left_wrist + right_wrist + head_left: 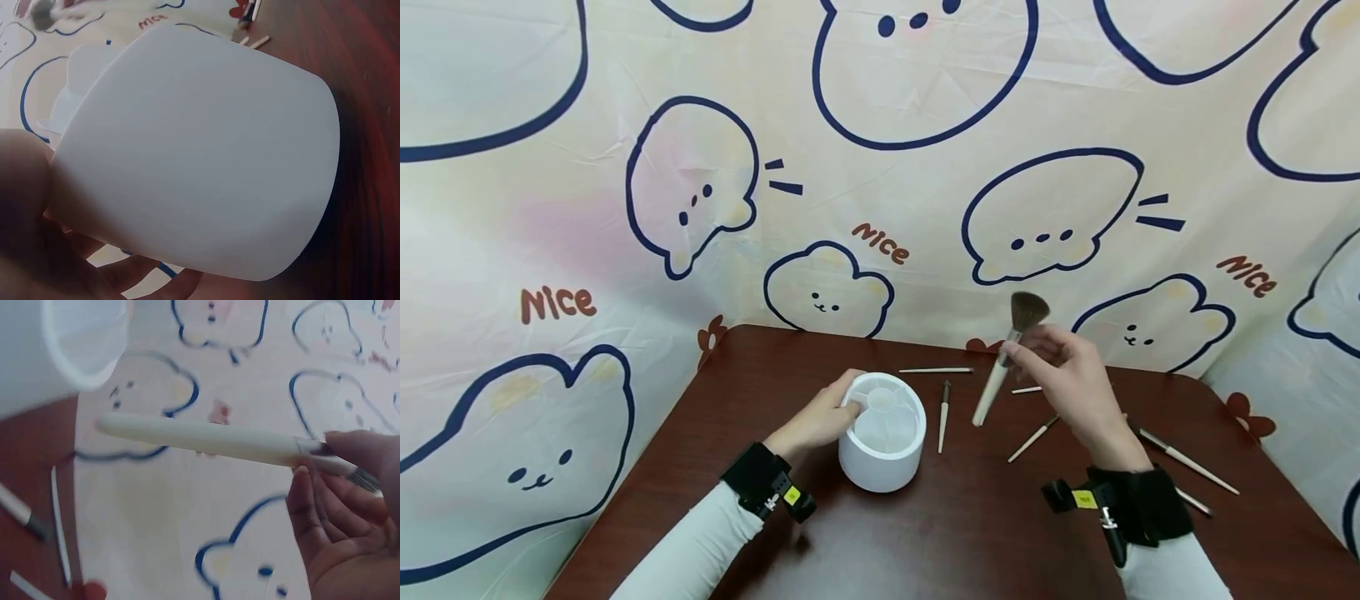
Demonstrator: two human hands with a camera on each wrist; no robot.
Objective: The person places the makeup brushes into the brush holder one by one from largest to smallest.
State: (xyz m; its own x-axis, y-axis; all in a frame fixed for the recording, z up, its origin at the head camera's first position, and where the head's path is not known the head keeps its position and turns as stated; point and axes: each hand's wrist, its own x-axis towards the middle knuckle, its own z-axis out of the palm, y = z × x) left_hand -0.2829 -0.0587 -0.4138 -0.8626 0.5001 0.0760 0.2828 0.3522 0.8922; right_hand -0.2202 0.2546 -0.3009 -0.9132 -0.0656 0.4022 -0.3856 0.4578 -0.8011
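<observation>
Right hand [1075, 383] pinches tilted brush [992, 387]; left hand [817, 418] grips white cup [882, 468].

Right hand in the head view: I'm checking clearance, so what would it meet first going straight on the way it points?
Beyond the brush it holds, the right hand would probably first meet the patterned cloth behind the table; how far off is unclear.

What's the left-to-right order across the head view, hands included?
Left hand, white divided container, slim brush just right of it, large brush being held, right hand, long brush at far right.
</observation>
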